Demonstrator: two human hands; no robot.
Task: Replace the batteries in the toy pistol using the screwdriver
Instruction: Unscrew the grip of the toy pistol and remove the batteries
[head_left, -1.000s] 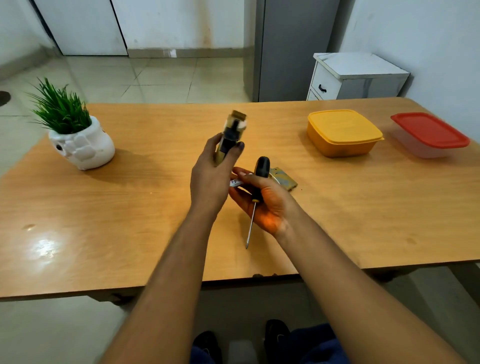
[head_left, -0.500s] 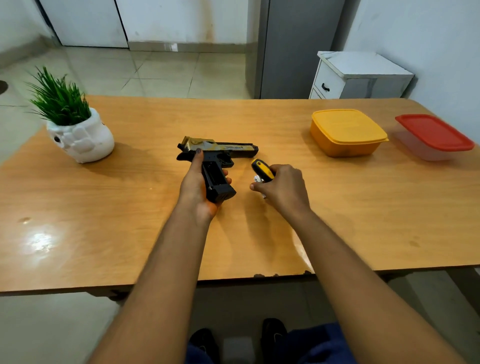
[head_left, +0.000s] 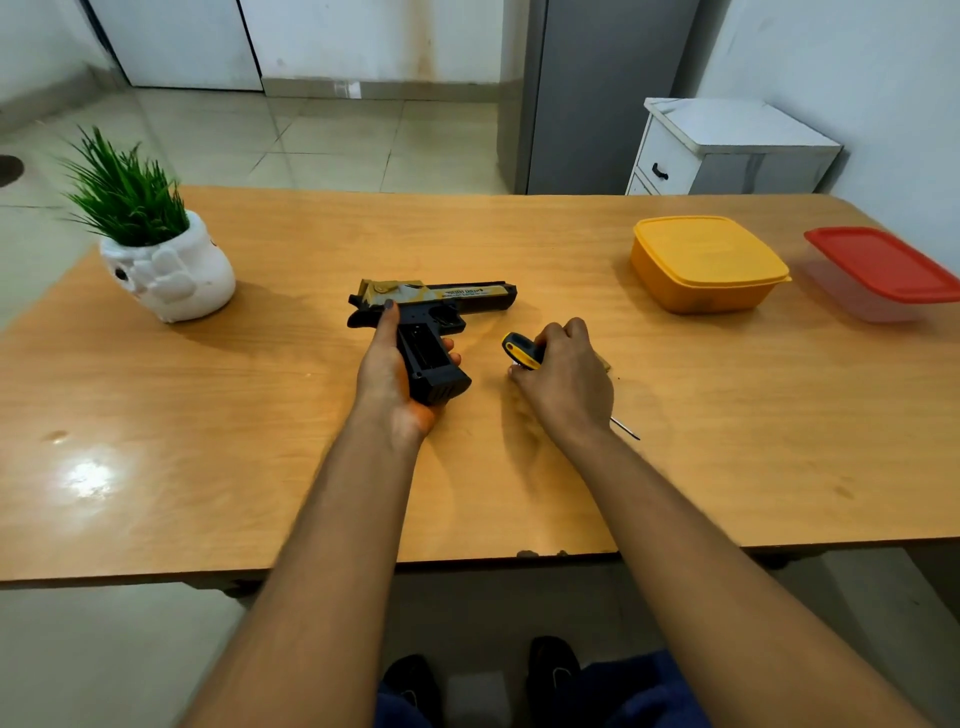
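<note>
- A pistol (head_left: 434, 306) lies on its side near the middle of a wooden worktop (head_left: 260, 415), barrel pointing toward a yellow box (head_left: 706, 262).
- The left hand (head_left: 395, 374) grasps the pistol's black grip, thumb laid up along the frame, fingers curled under the grip; an opening shows in the grip's upper side.
- Just right of the pistol, the right hand (head_left: 563, 379) is clenched knuckles-up around a screwdriver (head_left: 522, 351); its yellow-and-black handle juts out toward the pistol, its metal tip shows behind the wrist.
- A small flat object peeks out at the far side of the right hand; what it is cannot be told.
- Right of the pistol stands the yellow box, lid on, and beyond that a red-lidded box (head_left: 883, 270).
- Left of the pistol sits a white pot (head_left: 169, 273) of green grass.
</note>
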